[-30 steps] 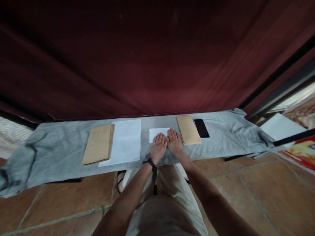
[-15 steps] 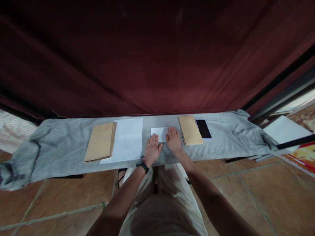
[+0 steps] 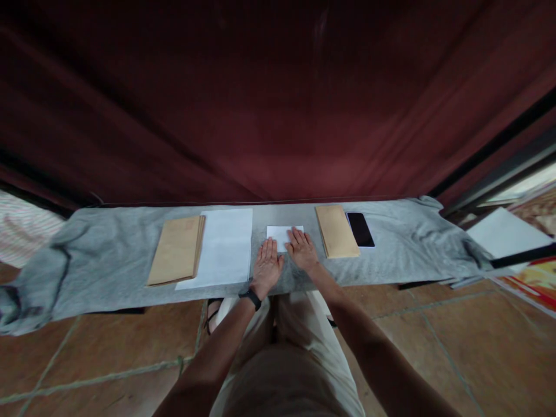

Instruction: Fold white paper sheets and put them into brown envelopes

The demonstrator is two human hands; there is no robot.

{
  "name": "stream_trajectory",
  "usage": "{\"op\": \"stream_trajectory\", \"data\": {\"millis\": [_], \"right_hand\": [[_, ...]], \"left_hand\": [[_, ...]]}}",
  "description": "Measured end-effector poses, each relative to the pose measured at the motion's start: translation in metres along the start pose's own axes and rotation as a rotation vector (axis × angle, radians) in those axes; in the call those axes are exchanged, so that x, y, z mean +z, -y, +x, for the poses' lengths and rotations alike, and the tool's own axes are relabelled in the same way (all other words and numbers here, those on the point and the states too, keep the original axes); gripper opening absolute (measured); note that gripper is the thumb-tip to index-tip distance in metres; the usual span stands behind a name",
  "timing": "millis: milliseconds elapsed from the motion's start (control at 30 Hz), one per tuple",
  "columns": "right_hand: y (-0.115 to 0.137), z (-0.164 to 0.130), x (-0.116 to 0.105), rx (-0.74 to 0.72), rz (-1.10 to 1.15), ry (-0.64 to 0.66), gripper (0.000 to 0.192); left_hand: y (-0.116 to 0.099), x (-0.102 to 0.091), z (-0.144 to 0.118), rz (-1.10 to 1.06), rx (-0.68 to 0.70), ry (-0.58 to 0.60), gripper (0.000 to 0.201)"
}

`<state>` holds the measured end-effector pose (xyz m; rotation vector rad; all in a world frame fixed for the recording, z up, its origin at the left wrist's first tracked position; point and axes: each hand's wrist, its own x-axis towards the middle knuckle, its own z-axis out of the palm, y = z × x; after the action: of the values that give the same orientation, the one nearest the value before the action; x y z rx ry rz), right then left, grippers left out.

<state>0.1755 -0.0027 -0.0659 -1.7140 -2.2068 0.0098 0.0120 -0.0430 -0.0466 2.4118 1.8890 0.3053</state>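
Observation:
A small folded-looking piece of white paper lies on the grey cloth in front of me. My left hand rests flat at its lower left corner, fingers stretched out. Across the paper's right part lies my right hand, palm down with the fingers extended, hiding that part. Left of my hands are large white sheets, partly under a stack of brown envelopes. Another brown envelope stack lies just right of my right hand.
A dark-screened phone lies beside the right envelopes. Grey cloth covers the narrow table, and a dark red curtain hangs behind it. White board-like material and a dark bar stand at the right end.
My right hand has slid left over the white paper, its fingers now pointing more to the left. My left hand has stayed nearly in place.

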Motion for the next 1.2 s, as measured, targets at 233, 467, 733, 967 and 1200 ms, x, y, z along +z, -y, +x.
{"op": "stream_trajectory", "data": {"millis": [233, 467, 733, 967, 1200], "right_hand": [[-0.008, -0.006, 0.001, 0.029, 0.004, -0.045, 0.057], [-0.006, -0.006, -0.004, 0.038, -0.027, 0.001, 0.055], [-0.005, -0.007, -0.006, 0.043, -0.006, -0.017, 0.056], [-0.004, -0.008, -0.007, 0.077, -0.022, -0.027, 0.054], [-0.006, -0.012, -0.004, 0.118, -0.025, -0.072, 0.057]], "left_hand": [[-0.001, -0.005, 0.006, 0.029, -0.012, -0.012, 0.061], [-0.012, 0.0, 0.045, -0.016, 0.064, 0.031, 0.059], [-0.003, 0.009, 0.056, -0.001, 0.01, 0.014, 0.062], [0.002, 0.01, 0.05, 0.009, -0.031, 0.003, 0.063], [0.01, 0.007, 0.04, 0.007, -0.05, -0.023, 0.063]]}}
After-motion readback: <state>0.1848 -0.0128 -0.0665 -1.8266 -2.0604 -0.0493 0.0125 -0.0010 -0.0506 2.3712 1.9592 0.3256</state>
